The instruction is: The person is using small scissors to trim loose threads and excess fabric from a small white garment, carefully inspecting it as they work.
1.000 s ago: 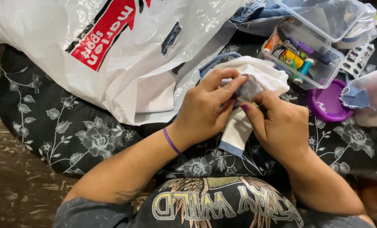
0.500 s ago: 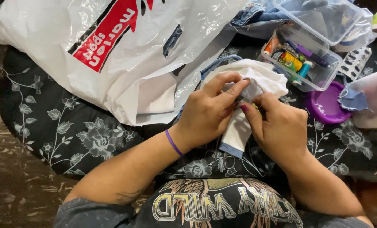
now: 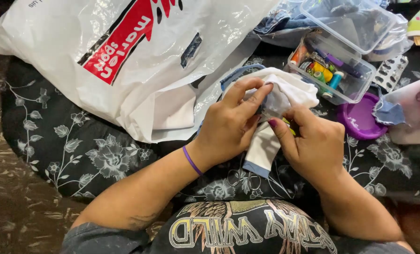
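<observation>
While the white cloth (image 3: 285, 91) with its blue hem sits bunched up over a dark flowered blanket (image 3: 92, 155), both hands are pinched shut on it. The left hand (image 3: 231, 124) grips the top fold with fingers curled over, purple band on that wrist, and the right hand (image 3: 313, 143) pinches it just beside, thumbs nearly touching. Just behind is a clear box of thread spools (image 3: 334, 70), a purple lid (image 3: 360, 120) to the right, and a big white plastic bag (image 3: 139, 61) off left.
</observation>
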